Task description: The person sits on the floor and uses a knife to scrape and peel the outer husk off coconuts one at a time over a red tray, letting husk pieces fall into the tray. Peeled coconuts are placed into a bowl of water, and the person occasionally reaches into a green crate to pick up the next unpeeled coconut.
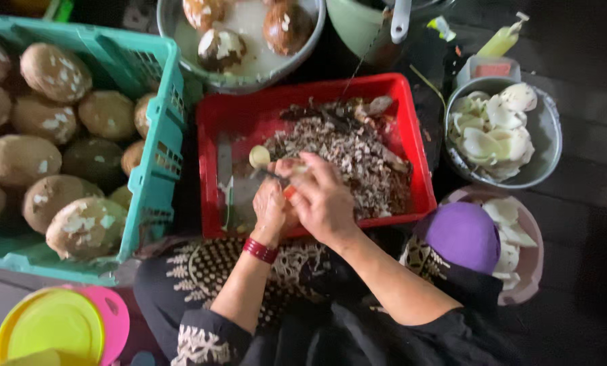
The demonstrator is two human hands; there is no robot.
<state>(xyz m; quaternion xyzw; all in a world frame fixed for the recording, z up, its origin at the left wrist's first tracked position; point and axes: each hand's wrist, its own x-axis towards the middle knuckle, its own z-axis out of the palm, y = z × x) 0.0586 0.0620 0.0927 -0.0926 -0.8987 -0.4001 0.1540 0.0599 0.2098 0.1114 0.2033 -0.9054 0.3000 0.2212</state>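
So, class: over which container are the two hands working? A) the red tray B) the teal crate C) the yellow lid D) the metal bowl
A: both the left hand and right hand are over the red tray, above the brown peelings.

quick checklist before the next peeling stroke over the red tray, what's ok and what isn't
1. Left hand grips the piece being peeled: ok, it is closed around it over the red tray.
2. Right hand holds the peeler: cannot tell, the tool is mostly hidden by the fingers.
3. Peelings land in the tray: ok, the pile of brown shavings lies inside it.
4. Knife out of the way: ok, it lies flat at the tray's left side, apart from both hands.
5. Room in the metal bowl for white pieces: ok, not heaped past the rim.
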